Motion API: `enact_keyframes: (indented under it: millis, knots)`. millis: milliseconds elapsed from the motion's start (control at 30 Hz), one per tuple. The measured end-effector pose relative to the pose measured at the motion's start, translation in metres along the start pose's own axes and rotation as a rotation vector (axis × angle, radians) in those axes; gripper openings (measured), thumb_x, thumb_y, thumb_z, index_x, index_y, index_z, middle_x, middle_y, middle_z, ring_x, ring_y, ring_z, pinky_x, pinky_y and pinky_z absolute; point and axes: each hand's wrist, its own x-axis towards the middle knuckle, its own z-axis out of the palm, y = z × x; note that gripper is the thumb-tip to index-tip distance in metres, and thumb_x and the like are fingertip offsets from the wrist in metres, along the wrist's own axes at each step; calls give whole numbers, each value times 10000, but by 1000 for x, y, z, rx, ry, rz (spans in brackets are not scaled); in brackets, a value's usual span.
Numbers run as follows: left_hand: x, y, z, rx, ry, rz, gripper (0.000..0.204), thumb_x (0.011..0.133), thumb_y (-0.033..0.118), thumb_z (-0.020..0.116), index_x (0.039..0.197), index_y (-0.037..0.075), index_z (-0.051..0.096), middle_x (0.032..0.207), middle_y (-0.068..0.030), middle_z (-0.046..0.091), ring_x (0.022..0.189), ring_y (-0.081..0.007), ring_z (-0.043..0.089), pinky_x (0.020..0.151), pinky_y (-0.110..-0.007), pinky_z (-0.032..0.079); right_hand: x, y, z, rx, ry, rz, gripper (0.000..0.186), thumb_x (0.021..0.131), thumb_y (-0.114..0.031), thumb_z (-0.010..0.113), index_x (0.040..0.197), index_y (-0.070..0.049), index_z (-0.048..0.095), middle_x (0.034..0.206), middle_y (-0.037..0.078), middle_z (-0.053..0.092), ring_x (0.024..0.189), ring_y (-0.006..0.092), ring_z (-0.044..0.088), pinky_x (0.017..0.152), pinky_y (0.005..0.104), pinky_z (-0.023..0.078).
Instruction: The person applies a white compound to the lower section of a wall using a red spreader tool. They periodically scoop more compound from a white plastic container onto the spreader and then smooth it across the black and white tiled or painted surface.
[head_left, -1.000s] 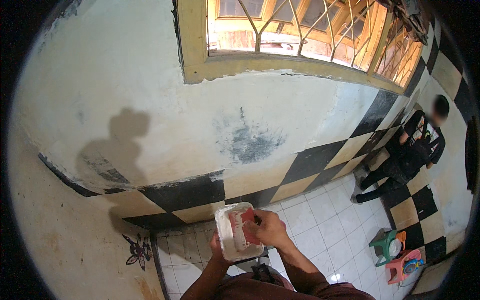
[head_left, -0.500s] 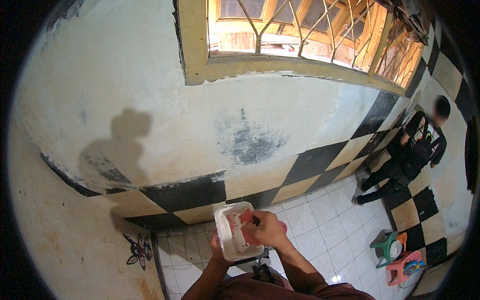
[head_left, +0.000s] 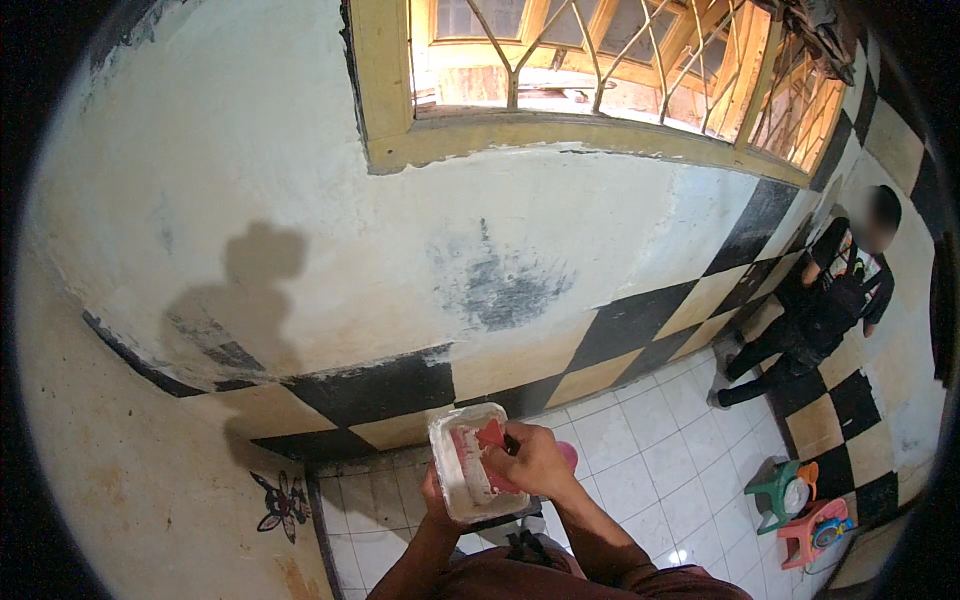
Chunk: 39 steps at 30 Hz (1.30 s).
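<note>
My left hand [head_left: 436, 492] is closed on the left side of a white rectangular tub [head_left: 446, 490], holding it at the bottom centre of the view. The tub has white paste in it and smeared on its rim. My right hand [head_left: 532, 459] grips a red flat spreader [head_left: 490, 432] inside the tub, its thumb lying over it. Part of the spreader is coated in the paste. A pink round thing [head_left: 567, 457] shows just behind my right hand; I cannot make out what it is.
A wall [head_left: 200, 150] with peeling paint and checkered squares faces me beneath a yellow barred window [head_left: 600, 130]. A person in black [head_left: 820, 300] stands at the right wall. Green [head_left: 765, 495] and pink [head_left: 795, 540] plastic stools holding things stand on the tiled floor [head_left: 650, 460] at lower right.
The red spreader has shifted slightly within the tub, with more white paste across it. My hands stay in about the same place. The person at the right has shifted slightly.
</note>
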Motion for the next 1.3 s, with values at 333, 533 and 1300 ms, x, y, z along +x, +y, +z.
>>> enact_keyframes:
  millis: [333, 533, 1300]
  knots:
    - [8, 3, -4, -228, -109, 45, 605, 957, 525, 331, 1393, 120, 441, 1335, -116, 518, 1189, -326, 535, 964, -522, 466, -17, -16, -25, 214, 128, -185, 222, 873, -185, 679, 1032, -30, 676, 806, 128, 683, 700, 167, 647, 651, 298, 506]
    - [7, 6, 1, -237, -100, 46, 601, 973, 507, 308, 1394, 100, 441, 1342, -121, 521, 1206, -318, 530, 1007, -499, 438, -17, 4, -14, 221, 144, -160, 220, 886, -196, 682, 1030, -30, 674, 832, 82, 680, 690, 141, 611, 650, 291, 497]
    - [2, 10, 16, 2, -72, 212, 585, 956, 504, 382, 1369, 94, 447, 1294, -123, 546, 1160, -326, 562, 994, -506, 464, 5, 65, -23, 1309, 44, 379, 208, 898, -110, 635, 1079, -6, 636, 1026, 107, 675, 922, 218, 664, 879, 388, 540]
